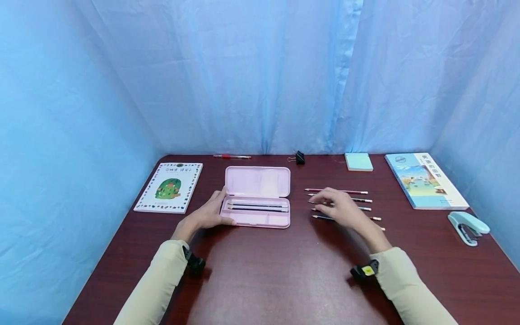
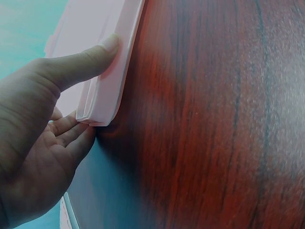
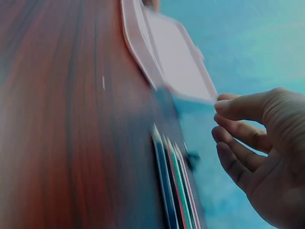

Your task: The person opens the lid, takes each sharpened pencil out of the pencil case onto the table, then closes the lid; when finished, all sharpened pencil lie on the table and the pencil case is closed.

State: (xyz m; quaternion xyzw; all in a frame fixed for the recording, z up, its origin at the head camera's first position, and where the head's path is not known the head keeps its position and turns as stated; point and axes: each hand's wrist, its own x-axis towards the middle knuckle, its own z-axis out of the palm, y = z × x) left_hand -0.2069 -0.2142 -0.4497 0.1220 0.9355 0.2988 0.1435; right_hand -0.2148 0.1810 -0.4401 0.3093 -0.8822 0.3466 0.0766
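A pink pencil case (image 1: 248, 218) lies with its lid (image 1: 257, 181) raised toward the back. Inside its long rear compartment are a few pencils (image 1: 258, 208). My left hand (image 1: 208, 213) holds the case at its left end; in the left wrist view the thumb (image 2: 90, 62) lies on the front wall and the other fingers are against the end. To the right, several pencils (image 1: 357, 192) lie in a row, points toward the case. Over them is my right hand (image 1: 340, 206), fingers loosely bent, nothing visible between thumb and fingertips. It partly hides the middle pencils in the head view.
A picture book (image 1: 168, 187) lies at the left. Along the back are a red pen (image 1: 232, 156), a black binder clip (image 1: 299, 157) and a sticky-note pad (image 1: 359, 161). At the right lie a thicker book (image 1: 426, 180) and a mint-green stapler (image 1: 468, 227). Blue curtains (image 1: 243, 81) surround the table.
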